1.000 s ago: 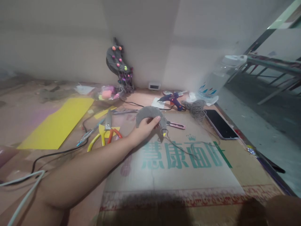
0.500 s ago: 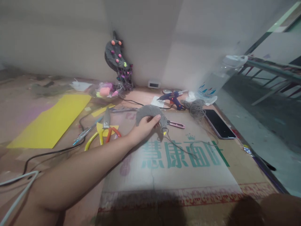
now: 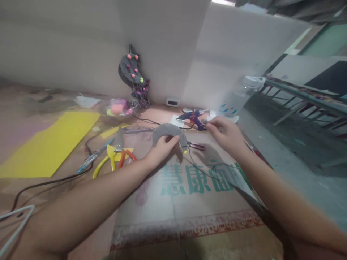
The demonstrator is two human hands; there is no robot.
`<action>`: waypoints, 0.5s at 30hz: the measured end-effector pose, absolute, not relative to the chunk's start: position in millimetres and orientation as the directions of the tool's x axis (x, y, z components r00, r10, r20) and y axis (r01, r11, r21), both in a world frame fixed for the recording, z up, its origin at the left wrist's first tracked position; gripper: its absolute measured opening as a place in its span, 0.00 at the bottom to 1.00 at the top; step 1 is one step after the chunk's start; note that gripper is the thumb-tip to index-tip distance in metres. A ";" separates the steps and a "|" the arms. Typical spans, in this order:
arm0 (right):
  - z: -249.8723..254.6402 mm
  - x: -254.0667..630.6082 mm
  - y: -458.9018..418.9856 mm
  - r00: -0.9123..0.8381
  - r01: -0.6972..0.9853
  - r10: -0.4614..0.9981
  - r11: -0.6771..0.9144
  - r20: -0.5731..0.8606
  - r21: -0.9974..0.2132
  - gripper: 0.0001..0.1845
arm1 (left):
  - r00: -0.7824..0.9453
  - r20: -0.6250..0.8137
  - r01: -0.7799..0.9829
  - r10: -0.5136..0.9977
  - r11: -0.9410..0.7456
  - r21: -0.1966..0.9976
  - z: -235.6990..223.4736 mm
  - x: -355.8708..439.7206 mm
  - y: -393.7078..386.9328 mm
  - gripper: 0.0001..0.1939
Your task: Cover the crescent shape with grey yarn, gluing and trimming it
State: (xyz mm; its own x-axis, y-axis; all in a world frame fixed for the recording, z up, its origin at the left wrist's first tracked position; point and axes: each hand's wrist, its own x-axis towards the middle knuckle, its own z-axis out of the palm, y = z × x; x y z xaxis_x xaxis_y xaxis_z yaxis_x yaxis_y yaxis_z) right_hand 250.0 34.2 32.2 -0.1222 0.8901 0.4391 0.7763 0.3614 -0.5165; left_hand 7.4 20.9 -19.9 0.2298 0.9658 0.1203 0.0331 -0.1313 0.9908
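Observation:
My left hand [image 3: 164,147] is closed on a crescent [image 3: 168,129] wrapped in grey yarn, pinching its inner curve between thumb and fingers. At the crescent's right tip a bit of yellow shows, and a loose grey yarn strand runs from it across the board. My right hand [image 3: 226,135] hovers above the board's right side, its fingers stretched forward and slightly apart. Its fingertips are close to the handle of a blue glue gun [image 3: 193,117] that has a red light on. The hand covers most of the yarn bundle. Small dark-red-handled snips [image 3: 196,146] lie beside the crescent.
Scissors [image 3: 118,144] with yellow and orange handles, yellow paper [image 3: 54,144] and a bowl of pompoms [image 3: 119,108] are on the left. A decorated grey moon [image 3: 131,72] leans on the wall. A water bottle [image 3: 240,97] stands back right, near the table edge. Cords cross the left side.
My right hand has come in from the right and reached toward the glue gun, covering the yarn bundle and phone. The left hand still holds the crescent. The view has shifted slightly.

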 end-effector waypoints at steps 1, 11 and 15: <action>28.4 249.9 40.8 -0.082 0.780 0.910 0.312 0.406 -0.543 0.14 | 0.228 0.120 0.034 0.966 -0.131 0.991 -19.3 7.1 20.5 0.20; -8.2 237.0 115.4 -0.005 0.792 0.970 0.152 0.242 -0.591 0.24 | 0.200 0.092 0.022 0.976 -0.098 0.995 -15.9 9.1 19.5 0.21; -9.9 230.8 120.0 0.047 0.807 0.969 0.106 0.243 -0.580 0.19 | 0.191 0.085 0.020 0.978 -0.090 0.996 -14.6 10.1 19.4 0.21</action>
State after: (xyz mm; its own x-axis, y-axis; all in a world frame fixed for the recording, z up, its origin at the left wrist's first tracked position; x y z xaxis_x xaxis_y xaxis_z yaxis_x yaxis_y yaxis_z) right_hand 230.8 120.0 -9.9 0.0468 0.9690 0.2428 0.8074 0.1064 -0.5803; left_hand 10.1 19.4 -14.6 0.1907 0.9780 0.0848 0.0202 -0.0903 0.9957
